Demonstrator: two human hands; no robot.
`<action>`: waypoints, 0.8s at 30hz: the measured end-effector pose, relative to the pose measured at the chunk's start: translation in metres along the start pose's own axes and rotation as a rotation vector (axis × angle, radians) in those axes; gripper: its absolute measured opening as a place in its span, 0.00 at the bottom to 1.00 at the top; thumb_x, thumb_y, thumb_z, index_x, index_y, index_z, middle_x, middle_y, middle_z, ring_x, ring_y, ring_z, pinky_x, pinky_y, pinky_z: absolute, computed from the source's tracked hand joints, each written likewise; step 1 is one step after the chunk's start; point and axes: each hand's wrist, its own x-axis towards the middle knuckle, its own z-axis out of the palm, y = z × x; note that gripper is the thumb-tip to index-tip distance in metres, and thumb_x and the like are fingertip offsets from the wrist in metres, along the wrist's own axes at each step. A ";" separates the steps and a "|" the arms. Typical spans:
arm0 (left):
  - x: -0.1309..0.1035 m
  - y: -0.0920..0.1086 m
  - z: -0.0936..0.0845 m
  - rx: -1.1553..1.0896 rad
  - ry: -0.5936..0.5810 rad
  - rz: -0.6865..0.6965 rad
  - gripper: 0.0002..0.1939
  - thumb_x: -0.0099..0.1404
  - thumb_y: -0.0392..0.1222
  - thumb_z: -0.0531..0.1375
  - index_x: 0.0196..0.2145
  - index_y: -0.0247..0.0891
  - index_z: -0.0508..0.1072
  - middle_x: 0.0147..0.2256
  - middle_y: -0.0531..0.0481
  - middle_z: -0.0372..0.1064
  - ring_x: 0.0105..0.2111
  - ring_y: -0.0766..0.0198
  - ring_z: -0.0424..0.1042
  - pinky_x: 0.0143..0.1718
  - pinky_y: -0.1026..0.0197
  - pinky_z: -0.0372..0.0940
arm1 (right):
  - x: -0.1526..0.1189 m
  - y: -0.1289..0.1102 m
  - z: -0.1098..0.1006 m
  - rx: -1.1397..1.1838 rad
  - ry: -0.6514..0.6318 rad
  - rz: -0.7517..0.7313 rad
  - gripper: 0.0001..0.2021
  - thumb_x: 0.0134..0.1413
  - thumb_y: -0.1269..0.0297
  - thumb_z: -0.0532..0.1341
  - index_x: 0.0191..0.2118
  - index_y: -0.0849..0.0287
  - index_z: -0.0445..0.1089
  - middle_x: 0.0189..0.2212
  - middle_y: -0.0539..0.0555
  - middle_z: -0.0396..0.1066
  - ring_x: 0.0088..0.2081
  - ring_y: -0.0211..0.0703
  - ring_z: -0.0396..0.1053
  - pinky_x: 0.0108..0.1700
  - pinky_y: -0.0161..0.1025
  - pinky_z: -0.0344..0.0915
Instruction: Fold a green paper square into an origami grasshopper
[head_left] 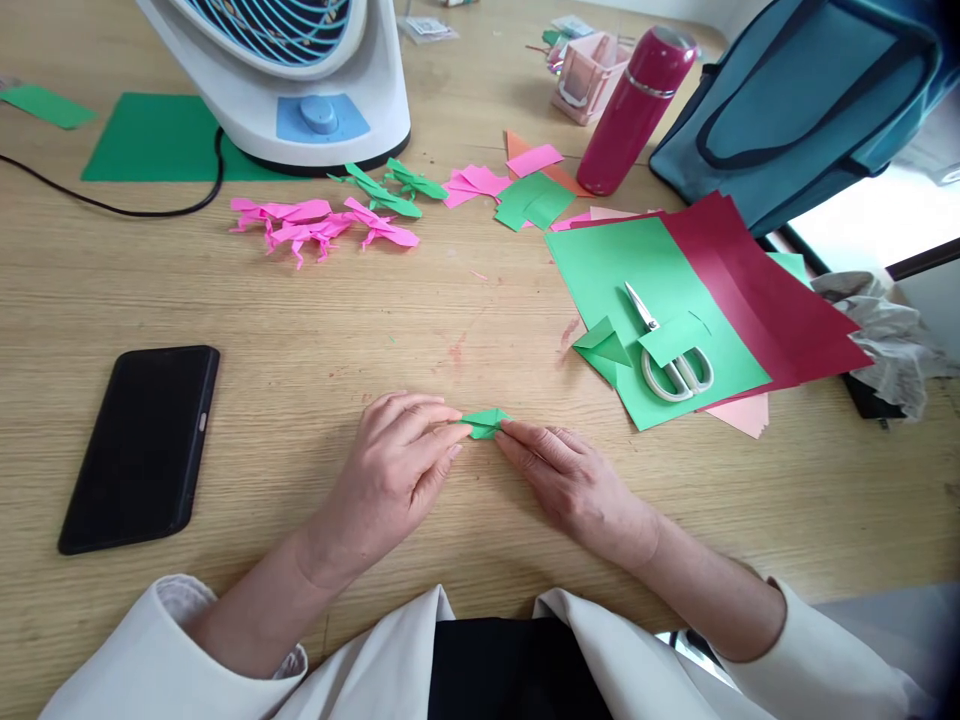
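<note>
A small folded piece of green paper [485, 423] lies between my hands near the middle of the table. My left hand [401, 455] pinches its left end, fingers pressed together. At its right end, the fingertips of my right hand [570, 480] hold the paper. Folded pink paper figures [300, 228] and green paper figures [382, 192] stand farther back. To the right, white-handled scissors [667, 350] rest on a green sheet [626, 265], partly under a small green paper piece. A folded green piece [602, 350] sits beside them.
A black phone [139, 450] lies at left. Behind are a fan [322, 110] with its cord, a pink bottle [637, 110], a pink basket [591, 78] and a teal bag [802, 100]. Red sheets [765, 290] are stacked at right.
</note>
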 end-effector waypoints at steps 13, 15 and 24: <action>-0.011 0.014 0.013 0.299 -0.123 0.203 0.19 0.70 0.31 0.52 0.55 0.38 0.72 0.46 0.45 0.75 0.47 0.57 0.69 0.58 0.45 0.58 | 0.006 -0.002 0.002 -0.079 -0.009 -0.025 0.21 0.64 0.77 0.49 0.61 0.70 0.63 0.53 0.67 0.68 0.48 0.51 0.68 0.51 0.49 0.73; -0.011 0.016 0.015 0.352 -0.125 0.211 0.19 0.71 0.32 0.52 0.55 0.38 0.72 0.46 0.44 0.74 0.47 0.56 0.69 0.58 0.46 0.58 | 0.006 -0.002 0.002 -0.081 -0.008 -0.028 0.22 0.64 0.77 0.48 0.61 0.71 0.62 0.53 0.68 0.68 0.48 0.51 0.68 0.50 0.50 0.73; -0.008 0.029 0.016 0.521 -0.135 0.283 0.17 0.72 0.30 0.49 0.49 0.33 0.76 0.49 0.44 0.73 0.51 0.55 0.68 0.59 0.43 0.58 | 0.009 -0.004 0.000 -0.124 -0.004 -0.045 0.20 0.65 0.76 0.48 0.59 0.72 0.64 0.52 0.68 0.69 0.46 0.51 0.68 0.49 0.48 0.73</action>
